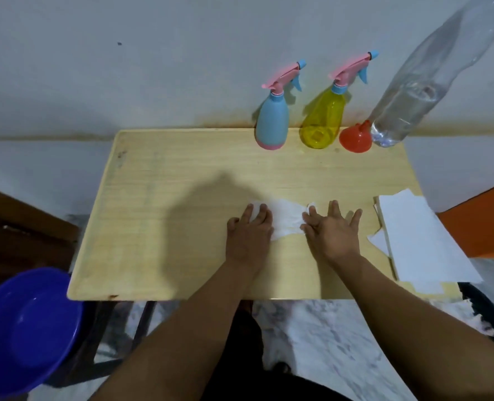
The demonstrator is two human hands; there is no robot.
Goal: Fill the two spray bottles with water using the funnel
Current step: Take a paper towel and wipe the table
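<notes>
Water bottle (431, 79) top cut off; tissue (286, 219) partly under hands.

Blue bottle (272, 118), yellow bottle (324, 118) upright – funnel (355, 137) inverted, seemingly.

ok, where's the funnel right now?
Head view: the orange funnel sits mouth-down at the table's far right edge near the wall, between the yellow spray bottle and the clear water bottle.

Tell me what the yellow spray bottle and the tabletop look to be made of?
The yellow spray bottle looks like glossy translucent plastic: light passes through its body. The pale tabletop shows printed-looking wood grain with a smooth finish, likely laminate, though solid wood is possible.
</notes>
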